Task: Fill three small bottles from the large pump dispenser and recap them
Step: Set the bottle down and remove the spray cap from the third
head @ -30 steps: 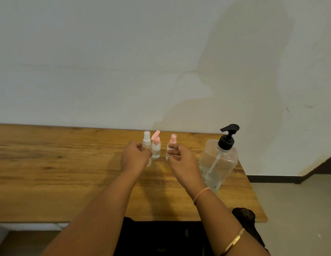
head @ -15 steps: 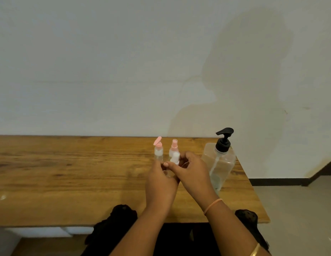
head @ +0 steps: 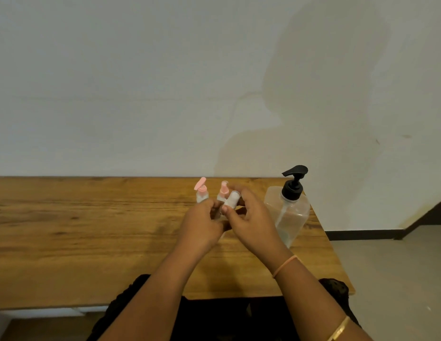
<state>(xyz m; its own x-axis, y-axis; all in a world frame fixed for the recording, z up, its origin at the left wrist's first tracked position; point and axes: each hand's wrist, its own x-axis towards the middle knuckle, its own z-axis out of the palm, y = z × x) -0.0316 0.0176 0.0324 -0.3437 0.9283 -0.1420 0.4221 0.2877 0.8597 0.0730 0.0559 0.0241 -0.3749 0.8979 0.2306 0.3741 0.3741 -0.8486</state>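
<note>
Desk point(head: 91, 230) carrying: flip-cap bottle point(head: 201, 194) standing, lid up; left hand point(head: 202, 225) gripping the hidden base of the white-cap bottle point(head: 233, 199), lifted and tilted; pink-top bottle point(head: 223, 191) standing behind; right hand point(head: 251, 217) pinching the white top, likely unscrewing it; dispenser point(head: 292, 210) standing rightmost. Next: cap coming off, mouth going under the spout.

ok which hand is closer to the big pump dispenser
Right. The right hand, pinching a white cap, is right beside the pump dispenser, to its left; the left hand is farther, on the right hand's other side.
</note>
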